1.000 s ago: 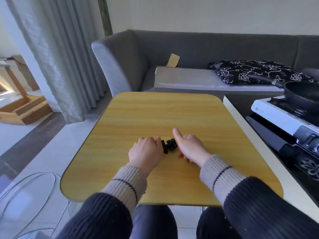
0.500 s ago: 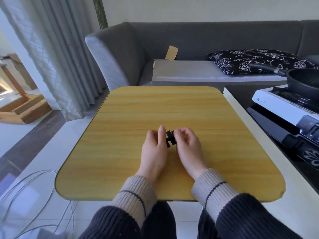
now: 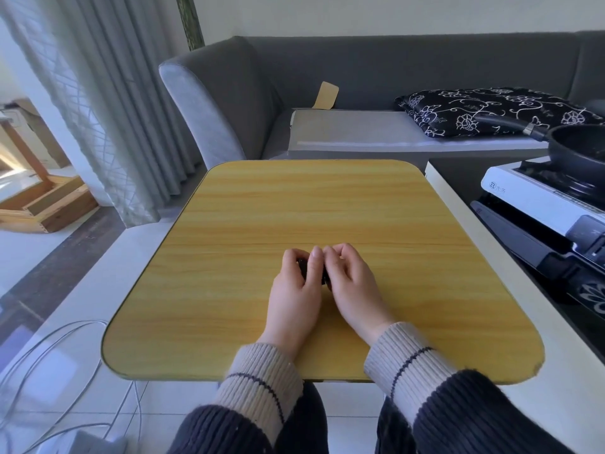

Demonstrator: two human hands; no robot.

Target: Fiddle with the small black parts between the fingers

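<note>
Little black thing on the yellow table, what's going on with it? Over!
Left hand and right hand both curled round the small black object. Object mostly hidden between fingers. Wooden table, nothing blocking.

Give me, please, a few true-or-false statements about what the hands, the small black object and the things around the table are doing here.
1. Both hands, left hand and right hand, close around the small black object. True.
2. The hands work above the yellow wooden table. True.
3. The black frying pan sits on the sofa. False: it sits on the white stove.
4. The patterned cushion lies on the floor. False: it lies on the sofa.
</note>
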